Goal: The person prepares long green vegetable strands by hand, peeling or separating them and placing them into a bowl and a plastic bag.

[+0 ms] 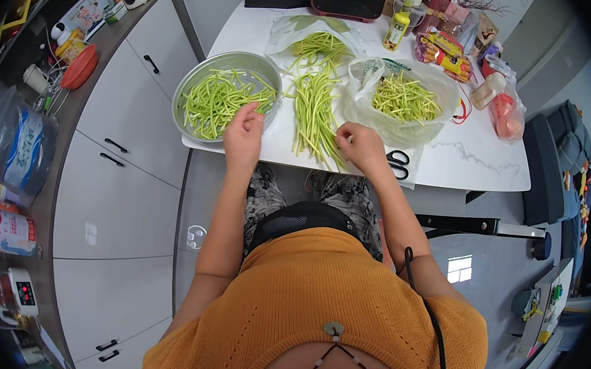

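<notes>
Mustard knit fabric of the wearer's top lies nearest, and beyond it both bare forearms reach to the near edge of a white tabletop. Long green stems lie in a loose bundle, running from an open plastic bag toward the far edge down to the near edge, where some ends poke just past it. At the tabletop's left edge sits a round metal bowl of cut green lengths. The left hand is over the bowl's near right rim with fingers curled; whether it pinches a piece cannot be told. The right hand is just beside the bundle's near ends, thumb and fingers drawn together, its grip hidden too. Right of the bundle, a second bag holds short paler pieces, and black-handled scissors lie near the near edge.

Each stem should be light, springy and fairly stiff, likely to snap if bent sharply and perhaps slightly slick. A thumb-and-finger pinch around the middle of a few stems would probably keep them aligned without bruising.
</notes>
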Demonstrator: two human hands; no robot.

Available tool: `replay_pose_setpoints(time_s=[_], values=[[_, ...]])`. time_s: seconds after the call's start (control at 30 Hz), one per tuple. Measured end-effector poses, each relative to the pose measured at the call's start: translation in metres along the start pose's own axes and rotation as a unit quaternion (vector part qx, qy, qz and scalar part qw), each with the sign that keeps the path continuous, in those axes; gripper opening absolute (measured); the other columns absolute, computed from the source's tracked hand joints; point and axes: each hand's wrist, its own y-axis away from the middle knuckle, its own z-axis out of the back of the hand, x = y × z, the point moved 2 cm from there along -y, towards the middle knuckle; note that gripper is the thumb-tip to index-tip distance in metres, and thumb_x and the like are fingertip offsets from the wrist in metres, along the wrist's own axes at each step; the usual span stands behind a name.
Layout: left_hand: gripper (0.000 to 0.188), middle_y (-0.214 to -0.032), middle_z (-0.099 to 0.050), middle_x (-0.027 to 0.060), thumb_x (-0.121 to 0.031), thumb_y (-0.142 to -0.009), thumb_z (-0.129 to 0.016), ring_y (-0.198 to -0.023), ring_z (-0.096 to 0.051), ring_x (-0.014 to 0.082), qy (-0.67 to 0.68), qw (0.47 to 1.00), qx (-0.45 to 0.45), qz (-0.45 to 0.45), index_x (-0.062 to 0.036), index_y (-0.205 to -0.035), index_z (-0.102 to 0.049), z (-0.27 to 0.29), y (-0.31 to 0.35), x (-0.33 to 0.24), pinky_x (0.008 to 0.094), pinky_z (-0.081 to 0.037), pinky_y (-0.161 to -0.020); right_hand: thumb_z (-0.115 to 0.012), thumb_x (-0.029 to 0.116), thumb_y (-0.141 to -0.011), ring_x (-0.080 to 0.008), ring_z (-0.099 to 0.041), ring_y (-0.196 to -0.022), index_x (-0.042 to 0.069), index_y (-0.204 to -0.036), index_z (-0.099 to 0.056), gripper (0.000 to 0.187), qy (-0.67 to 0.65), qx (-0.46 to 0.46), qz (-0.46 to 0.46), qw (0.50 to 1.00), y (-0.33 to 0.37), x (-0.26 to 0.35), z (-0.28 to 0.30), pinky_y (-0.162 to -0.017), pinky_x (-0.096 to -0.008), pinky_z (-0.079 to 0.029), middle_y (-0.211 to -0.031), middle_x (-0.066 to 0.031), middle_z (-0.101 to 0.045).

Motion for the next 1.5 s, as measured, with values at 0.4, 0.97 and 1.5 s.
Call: replay_pose_setpoints(time_s=[0.4, 0.97, 1.5], values=[[0.021, -0.081, -0.06, 0.0019, -0.009, -0.086, -0.053, -0.063, -0.049, 0.004, 0.038, 0.991, 0.119, 0.041, -0.0012, -0.105, -0.059, -0.033, 0.022, -0.008, 0.0176, -0.042, -0.059, -0.062, 0.009, -0.079, -0.0067, -0.047, -0.055, 0.001, -0.086, -0.061, 0.011, -0.271, -0.107, -0.047, 0.956, -0.001, -0.02, 0.019, -0.053, -0.0216, -0.04, -0.068, -0.0015, -0.058], [0.022, -0.074, -0.06, 0.0022, -0.013, -0.088, -0.051, -0.05, -0.044, 0.0036, 0.115, 0.97, 0.185, 0.108, 0.002, -0.103, -0.059, -0.043, 0.026, -0.031, 0.0166, -0.037, -0.048, -0.067, 0.01, -0.073, -0.0256, -0.059, -0.064, 0.007, -0.087, -0.062, 0.015, -0.064, -0.082, 0.218, 0.97, 0.041, 0.051, 0.023, -0.057, -0.0322, -0.047, -0.079, -0.0075, -0.06], [0.019, -0.072, -0.056, -0.0007, -0.011, -0.087, -0.053, -0.056, -0.043, 0.0039, -0.046, 0.977, 0.205, -0.044, -0.0004, -0.097, -0.064, -0.03, 0.034, -0.057, 0.0185, -0.035, -0.051, -0.064, 0.005, -0.074, -0.0209, -0.055, -0.067, 0.007, -0.092, -0.062, 0.019, 0.001, -0.159, 0.186, 0.97, 0.021, 0.037, 0.074, -0.06, -0.031, -0.045, -0.08, -0.0055, -0.059]])
